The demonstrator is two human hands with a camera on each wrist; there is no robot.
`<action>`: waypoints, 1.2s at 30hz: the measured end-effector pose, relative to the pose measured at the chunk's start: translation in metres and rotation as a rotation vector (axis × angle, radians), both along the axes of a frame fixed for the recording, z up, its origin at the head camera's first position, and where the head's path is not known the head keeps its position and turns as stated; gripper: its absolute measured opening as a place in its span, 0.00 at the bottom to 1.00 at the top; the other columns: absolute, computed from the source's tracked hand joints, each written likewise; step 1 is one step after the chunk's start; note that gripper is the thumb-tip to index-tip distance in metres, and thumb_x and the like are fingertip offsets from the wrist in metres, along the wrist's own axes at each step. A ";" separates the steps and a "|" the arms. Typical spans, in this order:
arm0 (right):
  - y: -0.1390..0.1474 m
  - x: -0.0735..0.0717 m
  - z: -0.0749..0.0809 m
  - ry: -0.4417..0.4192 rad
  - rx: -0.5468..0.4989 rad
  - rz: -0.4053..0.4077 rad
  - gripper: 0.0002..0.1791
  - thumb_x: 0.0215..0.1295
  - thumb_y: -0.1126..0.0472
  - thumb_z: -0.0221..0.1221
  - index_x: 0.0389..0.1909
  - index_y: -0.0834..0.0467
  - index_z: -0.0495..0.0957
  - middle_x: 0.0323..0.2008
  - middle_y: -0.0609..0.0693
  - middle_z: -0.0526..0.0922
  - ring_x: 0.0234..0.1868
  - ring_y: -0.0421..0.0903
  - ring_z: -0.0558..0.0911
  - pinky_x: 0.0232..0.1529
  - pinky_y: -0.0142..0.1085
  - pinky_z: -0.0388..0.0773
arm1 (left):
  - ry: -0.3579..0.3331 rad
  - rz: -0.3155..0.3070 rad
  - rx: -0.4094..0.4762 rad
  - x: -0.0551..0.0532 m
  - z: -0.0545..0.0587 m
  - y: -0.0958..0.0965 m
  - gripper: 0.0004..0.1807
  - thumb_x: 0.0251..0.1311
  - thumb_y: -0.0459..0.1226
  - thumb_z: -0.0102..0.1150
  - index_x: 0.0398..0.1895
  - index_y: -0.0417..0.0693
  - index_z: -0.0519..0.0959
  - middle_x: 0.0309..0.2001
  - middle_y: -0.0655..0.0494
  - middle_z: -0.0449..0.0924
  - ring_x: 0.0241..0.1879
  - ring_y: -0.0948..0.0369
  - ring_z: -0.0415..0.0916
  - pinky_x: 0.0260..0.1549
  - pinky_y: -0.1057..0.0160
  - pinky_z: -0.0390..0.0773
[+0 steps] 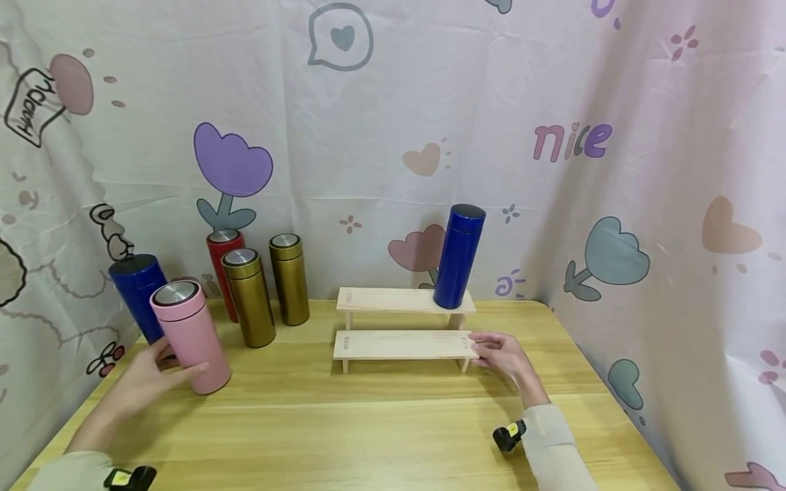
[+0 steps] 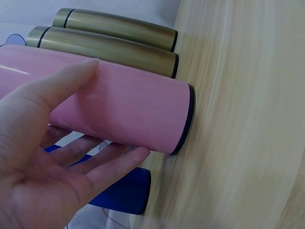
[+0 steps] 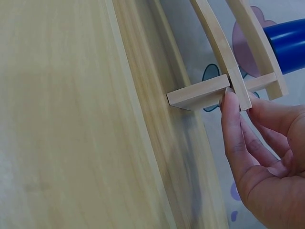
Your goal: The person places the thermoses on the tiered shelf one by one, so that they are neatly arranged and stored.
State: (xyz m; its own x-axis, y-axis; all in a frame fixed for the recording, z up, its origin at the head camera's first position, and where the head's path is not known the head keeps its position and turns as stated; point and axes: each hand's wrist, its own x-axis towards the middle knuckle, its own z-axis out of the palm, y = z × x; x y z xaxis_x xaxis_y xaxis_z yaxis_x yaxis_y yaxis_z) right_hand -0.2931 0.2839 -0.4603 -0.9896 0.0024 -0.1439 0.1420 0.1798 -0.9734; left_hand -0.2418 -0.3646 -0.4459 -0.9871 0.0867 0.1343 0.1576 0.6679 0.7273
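Note:
A pink thermos flask (image 1: 192, 341) with a silver-topped lid is at the left of the table, and my left hand (image 1: 153, 375) holds its lower body. In the left wrist view the thumb lies along one side of the pink flask (image 2: 128, 105), the fingers on the other. My right hand (image 1: 503, 354) pinches the right end of the lower step of a pale wooden two-step stand (image 1: 399, 344). The right wrist view shows thumb and fingertips on either face of that board (image 3: 221, 47). On the upper step, near its right end, stands a blue flask (image 1: 459, 256).
Behind the pink flask stand another blue flask (image 1: 138, 293), a red flask (image 1: 224, 273), a front gold flask (image 1: 250, 300) and a rear gold flask (image 1: 290, 279). A printed curtain (image 1: 368, 136) hangs behind the wooden table (image 1: 344, 436).

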 end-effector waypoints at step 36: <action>0.001 -0.001 -0.001 -0.003 -0.001 0.004 0.23 0.71 0.71 0.61 0.64 0.73 0.74 0.42 0.54 0.88 0.34 0.40 0.86 0.42 0.33 0.89 | 0.065 0.032 -0.030 0.003 0.010 0.008 0.46 0.57 0.46 0.77 0.69 0.25 0.66 0.60 0.24 0.77 0.40 0.90 0.69 0.36 0.77 0.80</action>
State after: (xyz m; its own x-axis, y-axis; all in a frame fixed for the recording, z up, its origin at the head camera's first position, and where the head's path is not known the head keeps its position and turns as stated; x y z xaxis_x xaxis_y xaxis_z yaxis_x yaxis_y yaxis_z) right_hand -0.2942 0.2846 -0.4614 -0.9891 -0.0018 -0.1473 0.1445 0.1791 -0.9732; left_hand -0.2392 -0.3567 -0.4357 -0.9787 0.0599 0.1963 0.1820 0.6951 0.6955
